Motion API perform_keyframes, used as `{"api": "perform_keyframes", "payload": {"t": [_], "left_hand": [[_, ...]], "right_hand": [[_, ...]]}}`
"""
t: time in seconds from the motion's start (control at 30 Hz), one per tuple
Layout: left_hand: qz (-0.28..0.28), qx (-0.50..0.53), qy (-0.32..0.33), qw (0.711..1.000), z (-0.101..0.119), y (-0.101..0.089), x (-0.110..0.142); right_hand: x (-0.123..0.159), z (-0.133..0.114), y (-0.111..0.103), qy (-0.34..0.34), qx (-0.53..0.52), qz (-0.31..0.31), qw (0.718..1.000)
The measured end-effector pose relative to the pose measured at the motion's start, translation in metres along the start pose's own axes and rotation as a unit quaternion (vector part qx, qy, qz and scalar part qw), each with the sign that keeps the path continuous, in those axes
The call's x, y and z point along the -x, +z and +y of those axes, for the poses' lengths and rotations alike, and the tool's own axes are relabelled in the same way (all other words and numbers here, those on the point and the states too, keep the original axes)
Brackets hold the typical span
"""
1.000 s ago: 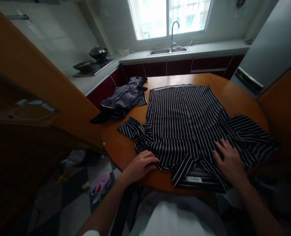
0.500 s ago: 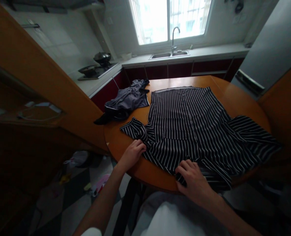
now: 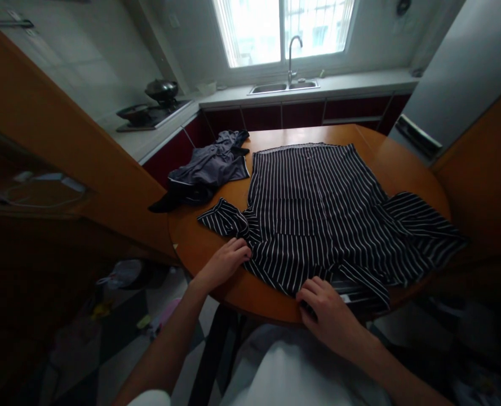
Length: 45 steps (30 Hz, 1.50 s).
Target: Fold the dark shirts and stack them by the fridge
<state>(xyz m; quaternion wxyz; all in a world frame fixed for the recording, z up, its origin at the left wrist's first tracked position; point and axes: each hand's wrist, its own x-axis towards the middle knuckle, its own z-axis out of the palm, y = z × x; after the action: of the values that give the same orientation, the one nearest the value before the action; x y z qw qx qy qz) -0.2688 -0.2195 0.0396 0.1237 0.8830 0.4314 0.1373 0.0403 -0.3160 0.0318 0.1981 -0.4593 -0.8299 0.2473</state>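
A black shirt with white stripes (image 3: 305, 197) lies spread on the round wooden table (image 3: 199, 248), its collar end towards me and its hem at the far side. One sleeve is bunched on the left; the other stretches out over the right edge. My left hand (image 3: 231, 256) is closed on the shirt's left shoulder edge, just below the bunched sleeve. Near the collar, my right hand (image 3: 324, 304) has its fingers curled round the fabric at the table's front edge. A small white label shows beside it. Both sets of fingertips are partly hidden.
A crumpled dark grey garment (image 3: 210, 166) lies at the table's left, partly over the edge. Beyond are a stove (image 3: 157, 117) with pans, a sink (image 3: 271, 88) under the window, and a fridge (image 3: 457, 84) at right. Bags and small things lie on the floor at left.
The view has shifted slightly, so everything appears a little further left and up. By the collar, the white label has come into sight. Both hands keep their hold on the shirt.
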Motion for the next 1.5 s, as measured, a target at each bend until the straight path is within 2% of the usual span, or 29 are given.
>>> {"api": "perform_keyframes", "payload": {"t": [0.07,0.2,0.27,0.37,0.47,0.57,0.6,0.67,0.77,0.87,0.97,1.03,1.1,1.17,1.2,1.27,1.3,1.37,1.43,1.5], "left_hand": [[0.036,0.011,0.002,0.999,0.004,-0.003,-0.001],[0.146,-0.005,-0.012,0.989,0.003,-0.002,0.004],[0.142,-0.024,-0.013,0.989,-0.004,0.003,0.008],[0.103,-0.045,-0.013,0.994,-0.016,0.009,0.015],[0.128,-0.055,-0.012,0.99,-0.012,0.007,0.02],[0.155,-0.029,0.01,0.987,0.017,0.007,0.016],[0.137,-0.01,0.03,0.99,0.032,0.009,0.012],[0.06,0.032,0.086,0.994,0.062,0.02,0.004],[-0.03,0.066,0.135,0.988,0.096,0.044,-0.007],[-0.031,0.081,0.133,0.987,0.109,0.061,-0.009],[-0.036,0.1,0.142,0.984,0.108,0.059,-0.006],[-0.043,0.124,0.142,0.981,0.103,0.05,-0.004],[0.003,0.151,0.101,0.983,0.093,0.037,-0.003],[0.115,0.162,0.0,0.98,0.074,0.025,-0.005],[0.184,0.162,-0.07,0.967,0.061,0.019,-0.006],[0.302,0.156,-0.213,0.916,0.029,0.006,-0.01],[0.342,0.154,-0.27,0.887,0.012,0.001,-0.014],[0.373,0.147,-0.328,0.855,-0.021,-0.011,-0.024],[0.362,0.124,-0.342,0.858,-0.047,-0.021,-0.04],[0.326,0.088,-0.353,0.872,-0.064,-0.029,-0.06]], "right_hand": [[0.001,0.002,-0.001,0.0,-0.006,-0.001,1.0],[0.003,-0.001,-0.007,-0.011,-0.023,-0.013,1.0],[0.004,-0.004,-0.013,-0.023,-0.039,-0.023,0.999],[0.008,0.0,-0.027,-0.054,-0.088,-0.009,0.995],[0.02,0.023,-0.05,-0.038,-0.123,0.075,0.989],[0.037,0.066,-0.071,0.057,-0.084,0.206,0.973],[0.042,0.082,-0.075,0.091,-0.059,0.24,0.965],[0.049,0.109,-0.079,0.136,-0.008,0.279,0.951],[0.054,0.136,-0.073,0.163,0.057,0.267,0.948],[0.056,0.148,-0.061,0.159,0.114,0.212,0.957],[0.061,0.155,-0.054,0.144,0.144,0.186,0.961],[0.063,0.158,-0.054,0.137,0.137,0.187,0.963],[0.062,0.158,-0.059,0.136,0.113,0.198,0.964],[0.056,0.154,-0.066,0.141,0.083,0.221,0.961],[0.05,0.151,-0.071,0.142,0.071,0.233,0.959],[0.034,0.142,-0.083,0.131,0.055,0.252,0.957],[0.023,0.137,-0.089,0.119,0.049,0.256,0.958],[-0.002,0.126,-0.1,0.086,0.037,0.252,0.963],[-0.032,0.116,-0.108,0.047,0.024,0.235,0.971],[-0.067,0.109,-0.114,0.006,0.013,0.213,0.977]]}}
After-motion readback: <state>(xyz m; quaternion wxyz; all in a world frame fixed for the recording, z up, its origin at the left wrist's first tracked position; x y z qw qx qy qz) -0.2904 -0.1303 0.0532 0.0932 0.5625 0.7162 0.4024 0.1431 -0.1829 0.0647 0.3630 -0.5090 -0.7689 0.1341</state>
